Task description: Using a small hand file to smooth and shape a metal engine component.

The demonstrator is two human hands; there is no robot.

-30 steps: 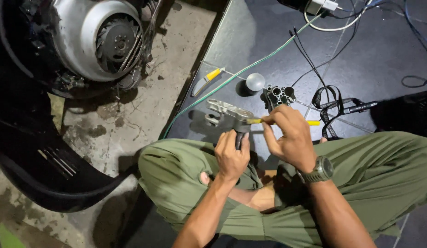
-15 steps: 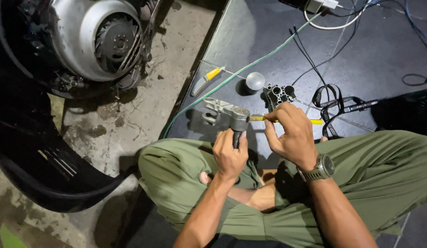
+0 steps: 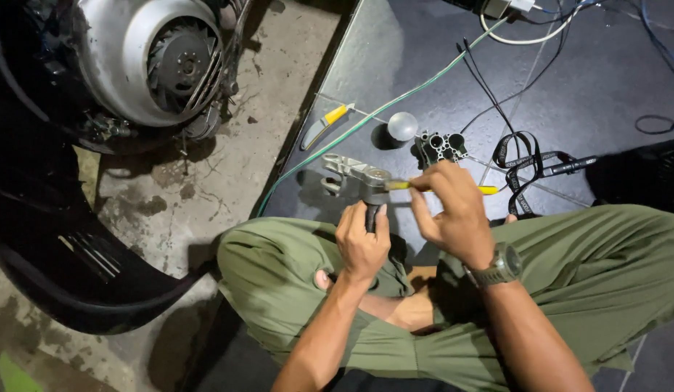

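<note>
A metal part (image 3: 359,176) with a dark stem is held up over the lap by the left hand (image 3: 362,243), whose fingers are wrapped tight round the stem, the silver body of the part standing clear above the fist. A thin yellow-handled tool (image 3: 424,188) is pinched between the thumb and fingers of the right hand (image 3: 453,214), closed firmly on its shaft; the tip is laid against the right side of the metal part, just above the left fist, and the yellow end sticks out beyond the right hand on the far side. A watch (image 3: 499,267) is worn on the right wrist. Both hands are kept close together, almost touching, above green trousers (image 3: 584,283).

Just beyond the held part, on a dark mat (image 3: 584,94), a small black block with round holes (image 3: 440,147) is seen, with a grey ball (image 3: 402,125) beside it on the left. Further left of the grip a second yellow-handled tool (image 3: 324,125) is lying at the mat's edge, and a green cable (image 3: 380,116) is run across the mat behind the hands. To the right of the right hand a black strap (image 3: 525,170) is coiled. Well apart, off to the upper left on the concrete floor (image 3: 206,189), a round silver engine housing (image 3: 145,54) is visible
</note>
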